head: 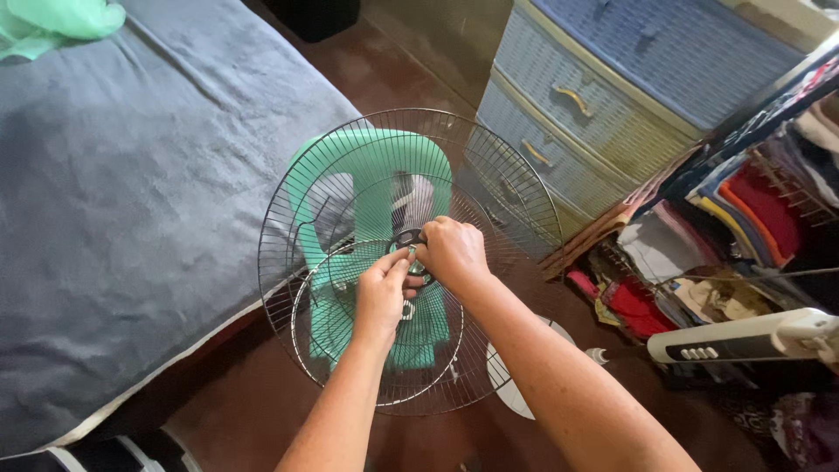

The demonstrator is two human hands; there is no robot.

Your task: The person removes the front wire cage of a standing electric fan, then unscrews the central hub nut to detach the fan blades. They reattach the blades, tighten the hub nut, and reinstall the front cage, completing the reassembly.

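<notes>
A round wire fan grille point(308, 183) lies face up on a green plastic chair point(376, 166). My left hand point(381, 295) and my right hand point(453, 253) meet at the grille's centre. The fingers of both pinch a small dark ring-shaped part point(408, 237) at the hub. A smaller inner wire ring point(306, 315) shows through the grille below my left hand.
A bed with a dark grey cover point(114, 201) fills the left side. Blue woven plastic drawers point(603, 96) stand behind. Folded clothes on a rack point(743, 218) are at the right. A white fan base point(516, 385) and white fan stand column point(743, 336) lie on the brown floor.
</notes>
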